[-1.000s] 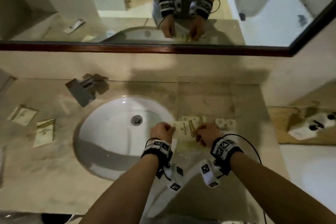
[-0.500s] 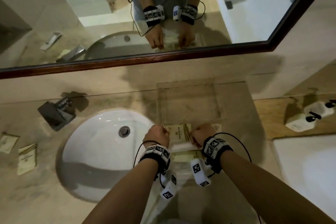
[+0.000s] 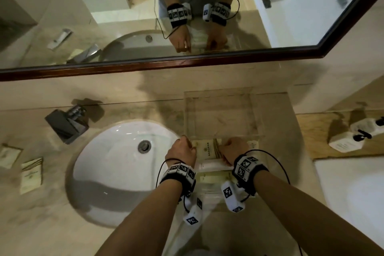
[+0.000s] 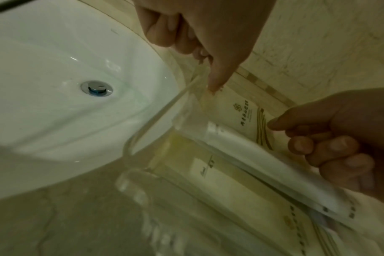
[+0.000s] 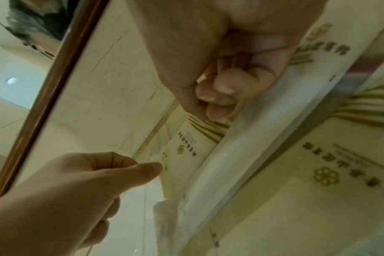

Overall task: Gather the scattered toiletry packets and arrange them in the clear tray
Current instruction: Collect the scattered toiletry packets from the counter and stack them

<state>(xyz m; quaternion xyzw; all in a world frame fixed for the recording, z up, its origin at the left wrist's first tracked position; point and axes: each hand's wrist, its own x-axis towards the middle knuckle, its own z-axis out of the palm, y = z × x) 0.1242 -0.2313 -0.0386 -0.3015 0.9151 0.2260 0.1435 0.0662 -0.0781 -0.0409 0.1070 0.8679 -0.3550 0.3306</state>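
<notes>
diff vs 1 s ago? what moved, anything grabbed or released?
Both hands, left hand and right hand, carried the striped packet away from the person into the clear tray, beyond the packets already there. Nothing was let go: each hand still pinches one end. The two packets left of the sink stayed put.

Cream packet, gold stripes

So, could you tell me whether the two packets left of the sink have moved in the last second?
No. The two packets lie where they were, left of the sink; only the camera shifted.
</notes>
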